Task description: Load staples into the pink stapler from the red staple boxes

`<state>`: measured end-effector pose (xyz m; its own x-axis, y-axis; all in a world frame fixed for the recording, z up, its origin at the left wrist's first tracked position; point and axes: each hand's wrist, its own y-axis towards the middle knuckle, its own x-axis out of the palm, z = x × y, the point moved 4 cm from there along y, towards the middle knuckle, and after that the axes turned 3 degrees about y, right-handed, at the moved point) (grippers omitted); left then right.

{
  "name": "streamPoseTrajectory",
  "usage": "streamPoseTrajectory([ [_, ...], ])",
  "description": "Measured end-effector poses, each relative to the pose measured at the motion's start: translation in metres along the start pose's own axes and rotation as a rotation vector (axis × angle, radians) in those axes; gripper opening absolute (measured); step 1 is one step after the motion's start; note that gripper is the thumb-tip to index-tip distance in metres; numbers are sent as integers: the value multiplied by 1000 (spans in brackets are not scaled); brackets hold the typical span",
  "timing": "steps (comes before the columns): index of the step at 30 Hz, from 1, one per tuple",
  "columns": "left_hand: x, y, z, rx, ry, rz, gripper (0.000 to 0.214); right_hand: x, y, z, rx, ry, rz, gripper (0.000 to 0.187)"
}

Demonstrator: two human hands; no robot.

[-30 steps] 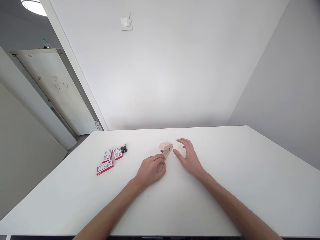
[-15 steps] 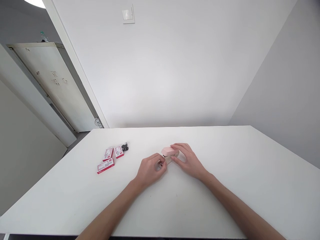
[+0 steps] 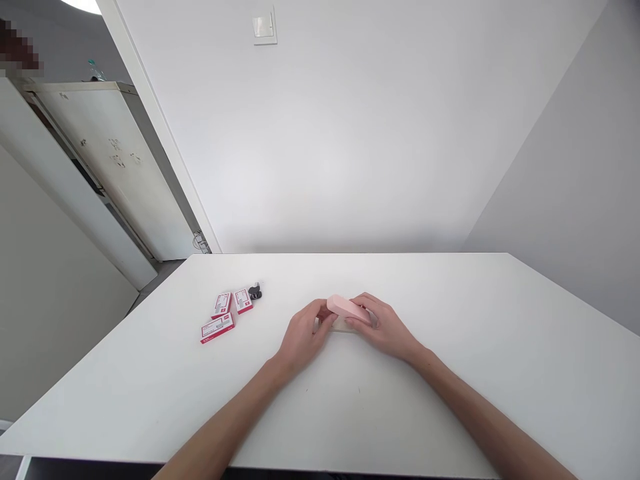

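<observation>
A pink stapler [image 3: 345, 307] with a pale base lies on the white table [image 3: 425, 413] in front of me. My right hand [image 3: 384, 327] is closed round its right end, thumb on the near side and fingers on the far side. At the left end, my left hand [image 3: 305, 333] has its thumb and fingers closed against the stapler's front. Its fingertips are partly hidden under the pink top, so whether a small piece is pinched there does not show.
To the left lie three small red-and-white boxes [image 3: 217, 327] close together. Black binder clips [image 3: 255, 291] sit just beside them. A white wall [image 3: 340, 147] stands behind the table's far edge. At the far left, a person's blurred part [image 3: 17, 47] shows near a pale cabinet [image 3: 120, 160].
The stapler has turned so its pink top now slopes down to the right. My left fingers have moved up to its front end. A person's blurred part has appeared at the upper left.
</observation>
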<state>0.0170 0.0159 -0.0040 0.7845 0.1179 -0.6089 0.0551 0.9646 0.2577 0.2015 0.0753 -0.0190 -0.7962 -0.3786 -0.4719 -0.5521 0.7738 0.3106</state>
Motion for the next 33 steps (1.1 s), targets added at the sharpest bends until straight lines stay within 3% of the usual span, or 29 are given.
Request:
streamPoseTrajectory([
  [6,2,0,4,13,-40,-56,25,5,-2,-3,69,129,-30,25],
  [14,2,2,3,54,-31,-38,24,4,-2,-4,186,279,-115,37],
  [20,2,2,4,123,-34,-34,17,2,-2,-5,184,317,-122,36],
  [33,8,1,-3,128,-20,-61,15,-2,-2,-7,216,392,-169,39],
])
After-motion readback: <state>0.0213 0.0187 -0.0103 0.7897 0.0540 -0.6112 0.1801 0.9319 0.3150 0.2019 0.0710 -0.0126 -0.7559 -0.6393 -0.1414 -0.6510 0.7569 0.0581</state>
